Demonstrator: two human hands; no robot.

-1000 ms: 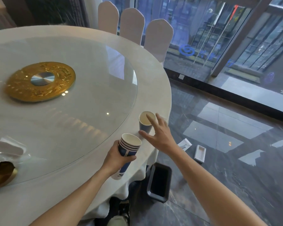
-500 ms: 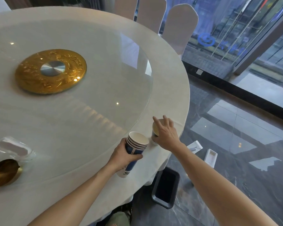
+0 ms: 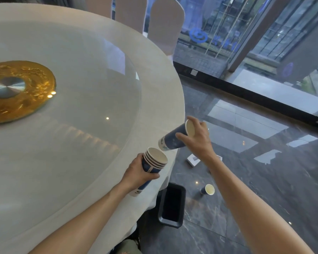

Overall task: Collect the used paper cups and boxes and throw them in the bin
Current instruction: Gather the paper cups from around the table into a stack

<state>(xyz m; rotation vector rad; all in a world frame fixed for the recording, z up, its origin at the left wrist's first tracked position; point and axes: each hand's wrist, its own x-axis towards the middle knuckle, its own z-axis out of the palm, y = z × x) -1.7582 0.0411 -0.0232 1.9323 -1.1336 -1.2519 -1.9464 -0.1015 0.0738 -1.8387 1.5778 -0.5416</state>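
My left hand (image 3: 138, 174) grips a stack of several nested blue-and-white paper cups (image 3: 153, 163) above the table's near right edge. My right hand (image 3: 197, 138) holds a single blue paper cup (image 3: 173, 139) tilted on its side, its base pointing down-left, just above and to the right of the stack's open mouth. A black rectangular bin (image 3: 172, 204) stands on the floor below the table edge. Another paper cup (image 3: 207, 189) lies on the floor to the right of the bin. A small white box (image 3: 193, 160) lies on the floor, partly hidden by my right forearm.
The round white table (image 3: 160, 92) carries a glass turntable (image 3: 92, 99) with a gold centre disc (image 3: 20, 90). White-covered chairs (image 3: 165, 24) stand at the far side. Dark glossy floor tiles (image 3: 264, 180) stretch right to tall glass doors (image 3: 264, 33).
My right hand has lifted the single cup off the table and tipped it sideways towards the stack. The camera has shifted right, bringing a cup on the floor into view.
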